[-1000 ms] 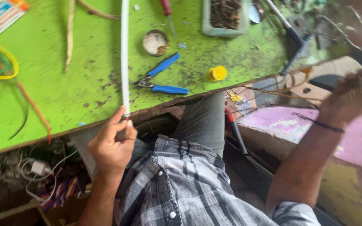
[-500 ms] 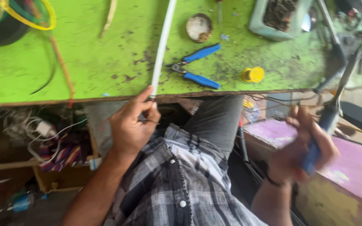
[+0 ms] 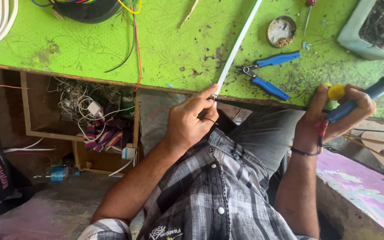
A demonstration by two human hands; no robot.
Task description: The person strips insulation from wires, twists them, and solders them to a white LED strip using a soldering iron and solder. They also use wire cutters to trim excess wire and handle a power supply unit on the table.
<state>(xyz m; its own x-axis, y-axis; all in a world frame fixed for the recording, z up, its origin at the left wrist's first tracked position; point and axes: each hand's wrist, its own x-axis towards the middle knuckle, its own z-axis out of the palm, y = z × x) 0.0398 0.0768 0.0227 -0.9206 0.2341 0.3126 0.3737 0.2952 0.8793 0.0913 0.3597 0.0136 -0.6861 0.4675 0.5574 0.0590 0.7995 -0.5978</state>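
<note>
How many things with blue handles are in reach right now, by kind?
Pliers lying on the green table: 1
Soldering iron held in the right hand: 1
Total: 2
The left hand holds a white strip, not a blue tool.

Strip [image 3: 236, 46] on table [image 3: 165, 53]; pliers [image 3: 267, 73] right of strip; tin [image 3: 281, 31] behind pliers.
</note>
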